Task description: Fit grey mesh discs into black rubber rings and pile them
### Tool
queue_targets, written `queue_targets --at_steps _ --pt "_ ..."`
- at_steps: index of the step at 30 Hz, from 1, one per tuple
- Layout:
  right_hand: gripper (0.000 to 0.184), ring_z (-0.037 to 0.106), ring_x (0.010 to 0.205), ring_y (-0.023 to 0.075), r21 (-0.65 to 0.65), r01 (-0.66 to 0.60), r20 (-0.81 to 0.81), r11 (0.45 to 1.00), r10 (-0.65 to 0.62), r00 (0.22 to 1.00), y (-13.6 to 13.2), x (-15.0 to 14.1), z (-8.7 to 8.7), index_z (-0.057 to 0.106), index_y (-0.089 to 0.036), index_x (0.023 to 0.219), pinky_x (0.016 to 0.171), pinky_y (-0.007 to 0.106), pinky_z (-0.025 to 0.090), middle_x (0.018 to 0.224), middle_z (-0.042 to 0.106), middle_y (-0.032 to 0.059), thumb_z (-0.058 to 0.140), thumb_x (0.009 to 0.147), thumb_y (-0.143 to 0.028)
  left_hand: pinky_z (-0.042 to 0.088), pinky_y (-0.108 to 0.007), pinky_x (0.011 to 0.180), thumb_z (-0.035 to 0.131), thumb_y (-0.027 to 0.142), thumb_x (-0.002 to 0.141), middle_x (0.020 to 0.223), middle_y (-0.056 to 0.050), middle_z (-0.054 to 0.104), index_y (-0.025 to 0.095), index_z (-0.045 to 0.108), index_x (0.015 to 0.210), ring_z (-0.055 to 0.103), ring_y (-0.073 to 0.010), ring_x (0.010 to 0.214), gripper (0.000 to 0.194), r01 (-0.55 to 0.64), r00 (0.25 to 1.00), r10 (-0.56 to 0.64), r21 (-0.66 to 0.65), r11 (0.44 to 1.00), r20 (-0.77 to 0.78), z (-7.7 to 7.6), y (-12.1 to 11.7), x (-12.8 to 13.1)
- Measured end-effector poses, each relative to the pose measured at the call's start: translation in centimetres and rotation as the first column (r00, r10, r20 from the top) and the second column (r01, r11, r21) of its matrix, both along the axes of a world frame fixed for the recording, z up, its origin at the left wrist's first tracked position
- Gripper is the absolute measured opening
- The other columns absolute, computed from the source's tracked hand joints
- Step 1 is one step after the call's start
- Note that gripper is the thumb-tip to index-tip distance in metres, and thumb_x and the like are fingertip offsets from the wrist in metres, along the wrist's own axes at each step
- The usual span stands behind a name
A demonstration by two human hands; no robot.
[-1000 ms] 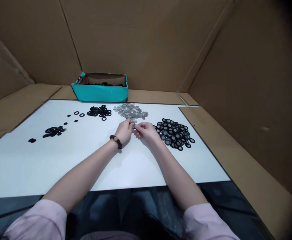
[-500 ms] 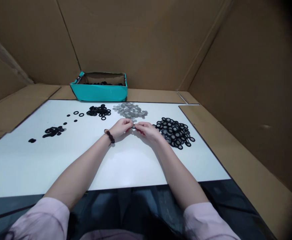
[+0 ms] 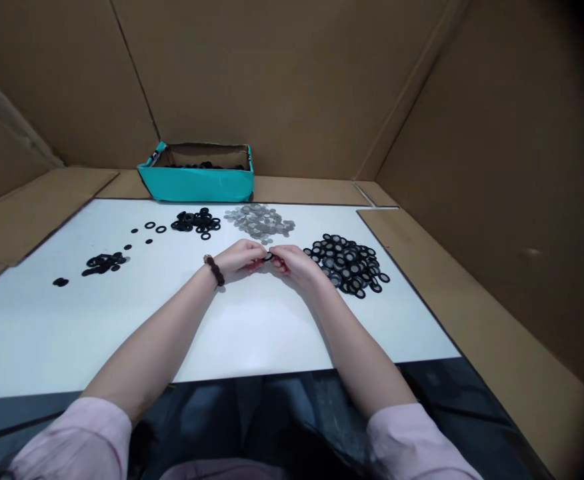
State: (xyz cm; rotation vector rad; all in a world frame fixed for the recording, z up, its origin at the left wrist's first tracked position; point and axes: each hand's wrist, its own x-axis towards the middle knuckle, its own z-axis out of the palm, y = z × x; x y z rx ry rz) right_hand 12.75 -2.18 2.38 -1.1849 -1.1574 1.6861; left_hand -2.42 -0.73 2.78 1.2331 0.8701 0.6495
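Observation:
Between the fingertips of my left hand [image 3: 245,257] and my right hand [image 3: 295,261] is a small black ring [image 3: 268,257], pinched from both sides just above the white table. Its middle looks lighter, but fingers cover part of it. Right behind my hands lies a loose heap of grey translucent discs [image 3: 261,222]. A pile of black rings with grey centres [image 3: 349,263] spreads just right of my right hand. To the left of the discs sits a cluster of plain black rings [image 3: 196,221].
A turquoise box [image 3: 197,185] with black pieces inside stands behind the white tabletop [image 3: 252,333]. More black pieces [image 3: 105,263] lie at the left, with a few scattered rings and small dark discs near them. Cardboard walls [image 3: 272,87] enclose the back and sides.
My left hand has turned and its wrist has shifted left, while its fingertips stay at the ring. My right hand keeps its pinch with little movement. The view has shifted slightly.

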Motion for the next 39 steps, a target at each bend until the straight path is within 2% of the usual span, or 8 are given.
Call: queue_targets --at_steps 5,9,16,22,24,29,34,39 --pt "0.038 0.03 0.038 0.0039 0.115 -0.003 0.117 0.993 -0.01 0.993 0.1 -0.1 -0.5 0.046 -0.016 0.051 0.04 0.021 0.017 0.042 0.04 -0.0044 0.062 0.074 -0.042 0.022 -0.021 0.041 0.055 0.016 0.069 0.043 0.001 0.043 0.014 0.047 0.05 0.035 -0.0044 0.038 0.021 0.0 0.998 -0.001 -0.016 1.0 -0.058 0.2 0.1 0.0" --pt "0.043 0.032 0.04 0.0047 0.178 -0.004 0.176 0.984 -0.028 0.984 0.3 0.1 -0.8 0.046 -0.016 0.051 0.041 0.022 0.02 0.043 0.041 -0.0039 0.065 0.07 -0.049 0.02 -0.021 0.04 0.055 0.017 0.07 0.044 0.0 0.046 0.014 0.048 0.052 0.036 -0.004 0.037 0.02 -0.047 0.997 0.044 -0.044 0.998 -0.071 0.1 0.0 0.3" --pt "0.039 0.031 0.04 0.0048 0.186 0.033 0.232 0.982 -0.076 0.97 0.4 0.4 -1.0 0.046 -0.016 0.048 0.041 0.022 0.021 0.041 0.039 -0.0043 0.065 0.073 -0.039 0.019 -0.022 0.038 0.052 0.011 0.069 0.039 0.004 0.038 0.016 0.042 0.047 0.033 -0.0039 0.034 0.024 -0.147 0.988 0.145 -0.035 0.988 -0.056 -0.3 -0.1 0.7" --pt "0.035 0.037 0.039 0.0049 0.109 0.082 0.107 0.991 -0.094 0.99 0.1 -0.2 -0.6 0.048 -0.015 0.052 0.041 0.02 0.026 0.044 0.044 -0.0028 0.061 0.078 -0.036 0.019 -0.022 0.038 0.051 0.011 0.07 0.042 0.003 0.041 0.016 0.043 0.049 0.032 -0.0034 0.035 0.023 -0.208 0.978 0.206 -0.046 0.977 -0.034 -0.8 0.1 1.0" --pt "0.037 0.034 0.037 0.004 0.074 0.065 0.108 0.995 -0.073 0.991 0.0 -0.1 -0.3 0.046 -0.015 0.05 0.038 0.019 0.023 0.042 0.042 -0.0035 0.06 0.078 -0.034 0.02 -0.021 0.039 0.052 0.012 0.07 0.043 0.003 0.042 0.015 0.044 0.049 0.034 -0.0034 0.036 0.022 -0.184 0.982 0.182 -0.039 0.982 -0.042 -0.6 -0.1 0.9" --pt "0.035 0.026 0.034 0.0024 -0.012 -0.07 0.086 0.997 0.071 0.994 -0.1 0.6 0.2 0.046 -0.015 0.051 0.036 0.019 0.016 0.039 0.035 -0.0064 0.061 0.077 -0.032 0.021 -0.021 0.039 0.055 0.013 0.068 0.047 0.001 0.047 0.013 0.051 0.053 0.037 -0.0038 0.039 0.015 -0.008 0.995 0.0 -0.076 0.997 -0.104 0.6 -0.5 0.5" --pt "0.041 0.031 0.036 0.0034 0.065 -0.026 0.149 0.998 0.017 0.989 0.2 0.7 -0.3 0.046 -0.015 0.05 0.037 0.02 0.02 0.042 0.041 -0.004 0.064 0.074 -0.042 0.02 -0.022 0.039 0.053 0.014 0.068 0.043 0.002 0.043 0.015 0.046 0.05 0.033 -0.0038 0.036 0.02 -0.052 0.992 0.045 -0.063 0.997 -0.116 0.2 -0.3 0.5" --pt "0.04 0.032 0.036 0.0038 0.14 -0.029 0.229 0.99 -0.004 0.973 0.3 0.8 -0.4 0.046 -0.016 0.048 0.038 0.019 0.022 0.04 0.04 -0.0045 0.066 0.073 -0.039 0.02 -0.022 0.04 0.052 0.012 0.068 0.038 0.004 0.037 0.016 0.042 0.047 0.032 -0.0041 0.036 0.023 -0.133 0.985 0.136 0.036 0.99 -0.107 -0.9 0.0 0.9"
